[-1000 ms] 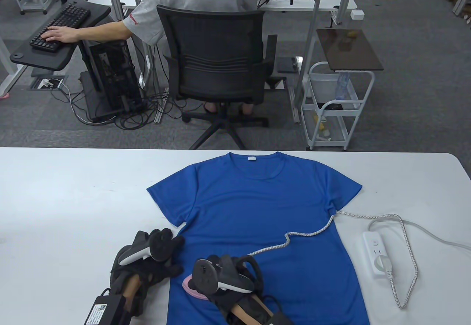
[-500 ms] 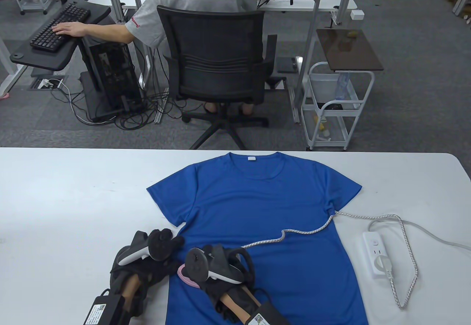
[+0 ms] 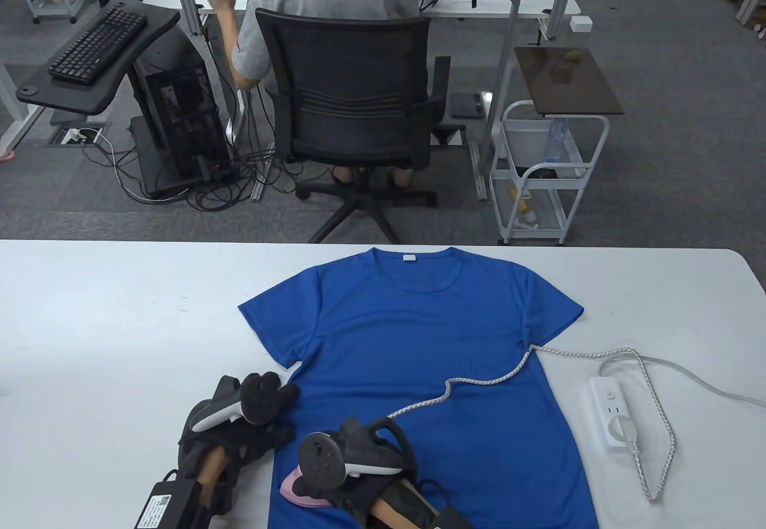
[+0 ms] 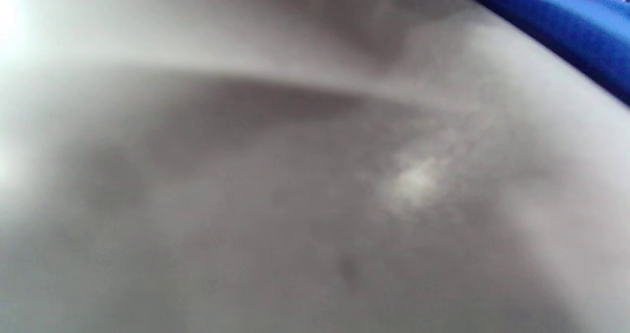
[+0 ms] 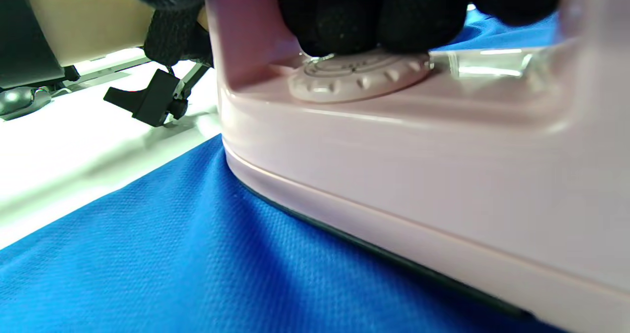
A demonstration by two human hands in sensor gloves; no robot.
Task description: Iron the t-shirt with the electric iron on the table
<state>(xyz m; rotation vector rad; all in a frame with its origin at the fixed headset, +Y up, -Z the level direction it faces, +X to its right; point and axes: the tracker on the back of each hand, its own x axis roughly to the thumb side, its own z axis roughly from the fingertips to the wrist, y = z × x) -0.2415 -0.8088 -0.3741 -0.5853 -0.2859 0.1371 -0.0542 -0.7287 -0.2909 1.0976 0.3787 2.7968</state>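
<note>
Here the blue t-shirt lies flat on the white table, in the lower middle of the table view, with its collar pointing to the upper part of the frame. The pink iron stands on the lower left corner of the shirt, near the bottom edge of the frame. The right hand grips the iron by its handle; in the right wrist view the black gloved fingers are wrapped around the handle, just above the round dial, and the flat sole of the iron touches the blue cloth.

The braided white cord runs from the iron across the shirt toward the right of the frame, goes around in a loop, and its plug sits in the white power strip on the table at the right of the shirt.

The left hand rests at the left side of the shirt, next to its edge under the sleeve. Whether its fingers press the cloth or hold anything cannot be told. The left wrist view is almost all a grey blur, with only a blue strip of the shirt in the upper right corner.
</note>
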